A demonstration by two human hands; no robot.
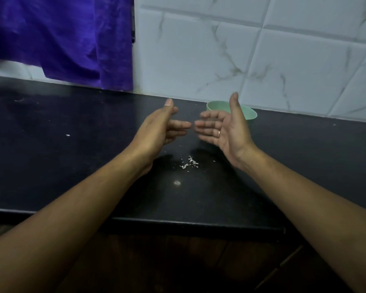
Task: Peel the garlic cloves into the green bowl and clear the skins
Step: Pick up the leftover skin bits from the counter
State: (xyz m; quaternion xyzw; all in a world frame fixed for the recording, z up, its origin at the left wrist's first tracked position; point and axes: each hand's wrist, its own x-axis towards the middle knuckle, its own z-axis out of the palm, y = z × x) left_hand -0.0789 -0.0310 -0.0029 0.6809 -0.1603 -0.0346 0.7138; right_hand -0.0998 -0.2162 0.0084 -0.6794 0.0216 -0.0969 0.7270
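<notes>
Fingers loose, empty, on left hand and right hand — skin flakes beneath.

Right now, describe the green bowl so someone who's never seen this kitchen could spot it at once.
Find the black counter where it meets the white marbled tile wall. At that back edge, partly hidden behind the right hand, sits the green bowl. It is the only pale green, round thing there.
</notes>
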